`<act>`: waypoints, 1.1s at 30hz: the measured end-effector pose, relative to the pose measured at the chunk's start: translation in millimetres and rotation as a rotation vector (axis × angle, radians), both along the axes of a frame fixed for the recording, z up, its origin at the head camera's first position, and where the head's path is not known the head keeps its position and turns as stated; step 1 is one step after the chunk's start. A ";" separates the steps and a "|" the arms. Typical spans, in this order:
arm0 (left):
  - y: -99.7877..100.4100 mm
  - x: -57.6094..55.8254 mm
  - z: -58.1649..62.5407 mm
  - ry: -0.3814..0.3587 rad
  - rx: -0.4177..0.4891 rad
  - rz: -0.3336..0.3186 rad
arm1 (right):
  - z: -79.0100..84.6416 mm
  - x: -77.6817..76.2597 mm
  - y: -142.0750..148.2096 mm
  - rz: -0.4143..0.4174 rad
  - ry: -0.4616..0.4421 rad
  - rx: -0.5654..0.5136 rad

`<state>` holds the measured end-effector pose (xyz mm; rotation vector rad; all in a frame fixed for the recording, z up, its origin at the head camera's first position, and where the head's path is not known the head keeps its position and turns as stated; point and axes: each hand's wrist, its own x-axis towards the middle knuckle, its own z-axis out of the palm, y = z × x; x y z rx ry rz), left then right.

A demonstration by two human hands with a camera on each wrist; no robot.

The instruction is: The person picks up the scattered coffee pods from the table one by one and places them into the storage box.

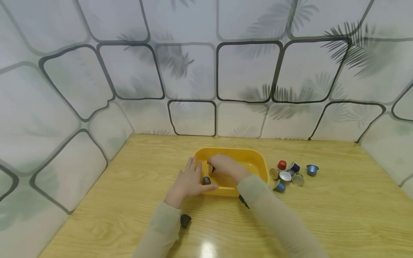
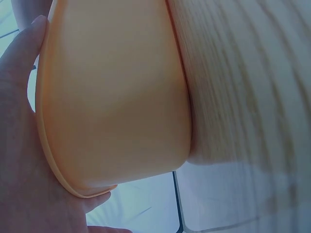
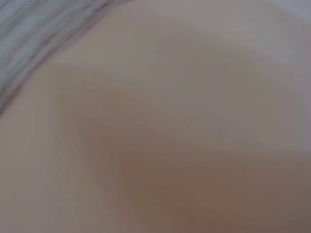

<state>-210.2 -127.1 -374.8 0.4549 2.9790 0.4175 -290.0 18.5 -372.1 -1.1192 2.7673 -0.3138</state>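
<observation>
A yellow plastic tray [image 1: 237, 192] sits on the wooden table. Over its front left corner lies my left hand [image 1: 187, 182], fingers spread and thumb along the front rim. The left wrist view shows that hand against the rim [image 2: 43, 131], with the tray's outer wall [image 2: 114, 97] beside it. Inside the tray a dark coffee capsule [image 1: 206, 181] stands near the left thumb. My right hand [image 1: 226, 167] reaches into the left part of the tray and pinches another coffee capsule [image 1: 210, 168], mostly hidden by the fingers. A blurred tray surface [image 3: 194, 97] fills most of the right wrist view.
To the right of the tray lies a loose cluster of several coffee capsules, among them a red one [image 1: 282, 165], a purple one [image 1: 295, 167] and a white-topped one [image 1: 285, 176]. A blue capsule [image 1: 312, 170] stands slightly apart. A patterned backdrop [image 1: 190, 118] rises behind the table.
</observation>
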 end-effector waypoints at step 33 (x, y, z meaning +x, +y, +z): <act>-1.3 -2.8 -2.8 -0.016 0.001 0.005 | -5.0 5.9 -8.4 -0.001 0.019 0.113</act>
